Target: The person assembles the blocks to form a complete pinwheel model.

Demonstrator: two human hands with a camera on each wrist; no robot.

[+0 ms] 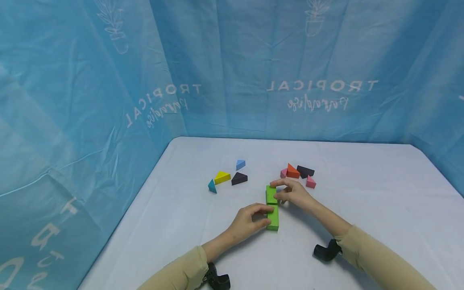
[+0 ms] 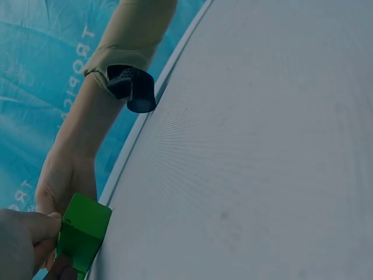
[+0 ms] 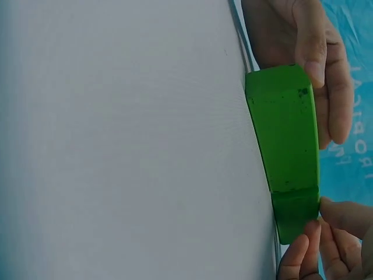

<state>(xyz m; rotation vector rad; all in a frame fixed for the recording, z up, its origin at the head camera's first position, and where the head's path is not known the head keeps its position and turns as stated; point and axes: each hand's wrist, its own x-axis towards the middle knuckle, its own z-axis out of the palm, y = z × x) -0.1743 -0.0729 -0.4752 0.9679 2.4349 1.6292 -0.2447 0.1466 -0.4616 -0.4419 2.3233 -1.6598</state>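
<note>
Two green blocks lie end to end on the white table, forming a line that runs away from me in the head view. My left hand (image 1: 244, 224) grips the nearer green block (image 1: 273, 219), thumb at its left side and fingers over its top near the joint. The farther green block (image 1: 271, 195) is held by my right hand (image 1: 294, 194), with a finger at its far end and the thumb at its right side. In the right wrist view the nearer block's long face shows, and the two ends meet at a thin seam.
Left of the blocks lie a yellow triangle (image 1: 222, 177), a teal triangle (image 1: 212, 186), a dark triangle (image 1: 239, 179) and a light blue triangle (image 1: 241, 164). Behind my right hand sit an orange-red triangle (image 1: 293, 171), a black block (image 1: 305, 171) and pink triangles (image 1: 310, 182).
</note>
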